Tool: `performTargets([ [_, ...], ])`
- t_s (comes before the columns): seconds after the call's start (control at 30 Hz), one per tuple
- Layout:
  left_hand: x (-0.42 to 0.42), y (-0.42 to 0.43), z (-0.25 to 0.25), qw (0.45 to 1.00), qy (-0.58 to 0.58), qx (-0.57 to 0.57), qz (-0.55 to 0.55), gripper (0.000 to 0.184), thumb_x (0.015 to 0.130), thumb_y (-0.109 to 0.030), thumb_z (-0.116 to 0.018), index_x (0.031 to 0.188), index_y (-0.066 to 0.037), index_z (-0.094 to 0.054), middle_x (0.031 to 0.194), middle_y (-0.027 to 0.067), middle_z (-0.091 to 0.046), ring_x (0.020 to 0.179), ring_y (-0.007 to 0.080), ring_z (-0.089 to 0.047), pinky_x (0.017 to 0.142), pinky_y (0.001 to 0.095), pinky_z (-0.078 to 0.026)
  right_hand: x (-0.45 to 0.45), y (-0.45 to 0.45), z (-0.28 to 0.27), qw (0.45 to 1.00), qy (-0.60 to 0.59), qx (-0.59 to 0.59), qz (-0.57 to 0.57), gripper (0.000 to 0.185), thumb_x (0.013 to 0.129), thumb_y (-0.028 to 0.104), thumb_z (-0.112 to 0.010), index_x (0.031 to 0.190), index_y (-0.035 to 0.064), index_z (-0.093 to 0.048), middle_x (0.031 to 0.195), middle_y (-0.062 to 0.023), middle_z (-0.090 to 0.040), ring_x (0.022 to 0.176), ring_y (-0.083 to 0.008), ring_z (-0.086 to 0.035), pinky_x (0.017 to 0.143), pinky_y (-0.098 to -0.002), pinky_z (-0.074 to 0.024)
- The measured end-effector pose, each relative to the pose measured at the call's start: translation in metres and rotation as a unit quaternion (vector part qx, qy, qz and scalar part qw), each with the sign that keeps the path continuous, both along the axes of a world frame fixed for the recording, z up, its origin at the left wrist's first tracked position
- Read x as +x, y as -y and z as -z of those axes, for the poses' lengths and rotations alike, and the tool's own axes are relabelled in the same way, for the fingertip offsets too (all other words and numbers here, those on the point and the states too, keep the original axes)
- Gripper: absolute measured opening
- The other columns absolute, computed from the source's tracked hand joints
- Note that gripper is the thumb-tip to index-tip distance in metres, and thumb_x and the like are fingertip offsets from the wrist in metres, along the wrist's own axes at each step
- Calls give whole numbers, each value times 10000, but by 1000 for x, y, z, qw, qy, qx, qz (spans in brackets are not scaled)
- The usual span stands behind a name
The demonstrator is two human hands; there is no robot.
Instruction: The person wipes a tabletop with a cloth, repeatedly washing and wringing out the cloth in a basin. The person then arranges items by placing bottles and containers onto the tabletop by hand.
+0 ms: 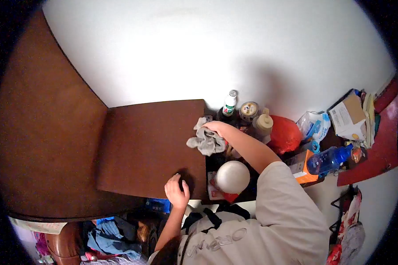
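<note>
Your right hand (pixel 214 127) is closed around a crumpled gray cloth (pixel 206 140) at the right edge of a brown surface (pixel 152 148), near a white-capped bottle (pixel 229 104) and a round-lidded jar (pixel 248 111). Your left hand (pixel 176 191), partly open with fingers loosely bent and nothing visible in it, is at the surface's near edge, left of a round white lid (pixel 233 177).

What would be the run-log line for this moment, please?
right hand: gripping grey cloth | left hand: at brown surface, near edge, holding nothing visible | nearby: green-labelled bottle, red bag
</note>
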State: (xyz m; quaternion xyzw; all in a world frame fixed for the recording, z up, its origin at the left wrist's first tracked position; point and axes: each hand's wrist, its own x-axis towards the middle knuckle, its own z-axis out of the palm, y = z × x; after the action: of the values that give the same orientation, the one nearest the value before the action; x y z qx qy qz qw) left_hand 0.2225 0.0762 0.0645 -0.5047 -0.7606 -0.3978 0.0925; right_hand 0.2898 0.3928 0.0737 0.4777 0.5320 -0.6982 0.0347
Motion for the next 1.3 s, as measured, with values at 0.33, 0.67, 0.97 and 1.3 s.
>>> performTargets([
  [0.33,-3,3,-1,1000,16,-2,20,269,767,-127,-554,1017,-26,-551,1017,129,-589,955,297,-545,847,389,-384,-5,-10,-94,898,-31,438,-25,519,659,187,-657,1120,-23,-541,1076,-173,-579,976,-276,-557,831,-356,-441],
  [0.67,-4,3,4,1000,3,7,17,159,706,-106,-579,851,-44,-602,821,103,-614,760,271,-581,706,359,-444,-83,-66,-19,709,29,677,-197,606,717,297,-634,1244,62,-450,1225,-130,-489,1144,-292,-439,976,-377,-361],
  [0.97,0,4,3,999,6,18,29,147,695,-108,-578,823,-39,-598,815,102,-611,757,273,-575,706,368,-441,-88,2,-24,760,-20,588,-276,549,648,315,-655,1127,71,-543,1050,-169,-585,966,-320,-562,817,-391,-452],
  [1.3,-3,32,2,990,15,115,75,195,757,-70,-533,944,-19,-534,930,142,-554,871,328,-516,810,412,-392,-102,158,-42,946,-245,124,-174,329,657,187,-673,952,53,-617,855,-47,-633,794,-149,-579,759,-291,-452],
])
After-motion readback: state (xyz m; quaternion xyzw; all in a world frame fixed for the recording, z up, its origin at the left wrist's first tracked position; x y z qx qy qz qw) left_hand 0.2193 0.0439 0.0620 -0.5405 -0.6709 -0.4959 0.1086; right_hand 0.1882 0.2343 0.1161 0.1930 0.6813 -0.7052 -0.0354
